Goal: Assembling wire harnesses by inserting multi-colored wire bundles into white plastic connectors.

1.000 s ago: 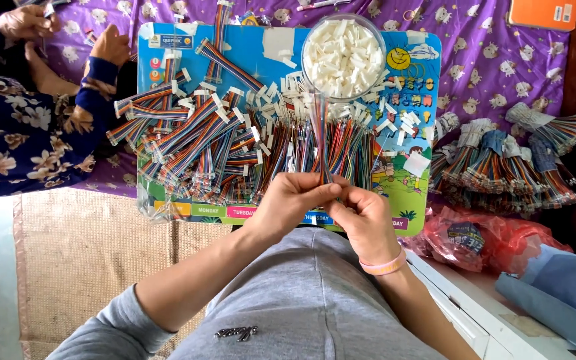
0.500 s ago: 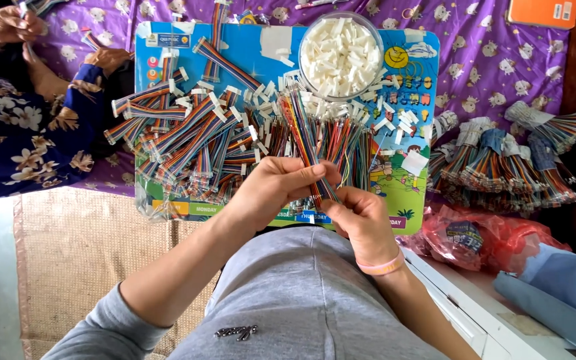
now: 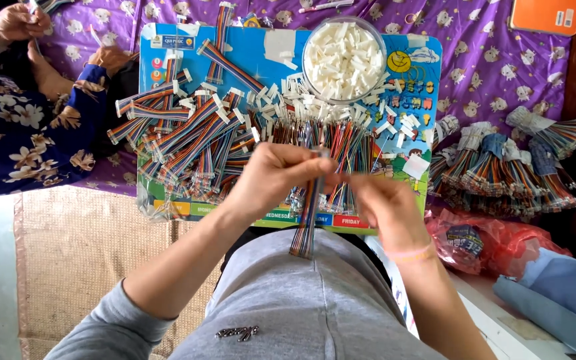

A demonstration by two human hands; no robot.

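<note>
The ribbon cable (image 3: pixel 306 217) is a flat strip of thin wires side by side, each a different colour, so it reads as a narrow rainbow band; it hangs straight down from the two hands over the person's grey lap, its lower end cut square and loose. Its top end is caught between the hands, and whether a plug sits there cannot be told, since the fingers hide it. The left hand (image 3: pixel 276 175) is curled, thumb and fingertips pinching the cable's top from the left. The right hand (image 3: pixel 379 203) is closed too, its fingertips pressed against the same end from the right, a pink band on the wrist. Behind the hands lies a blue printed board (image 3: pixel 421 80) covered with heaps of similar rainbow cables (image 3: pixel 188 133), and on it a round clear bowl (image 3: pixel 343 59) filled with small white connectors. More bundled cables (image 3: pixel 508 167) lie on the purple cloth (image 3: pixel 475 47) at right. At upper left another person's hand (image 3: pixel 11 23) shows above a flowered sleeve.
</note>
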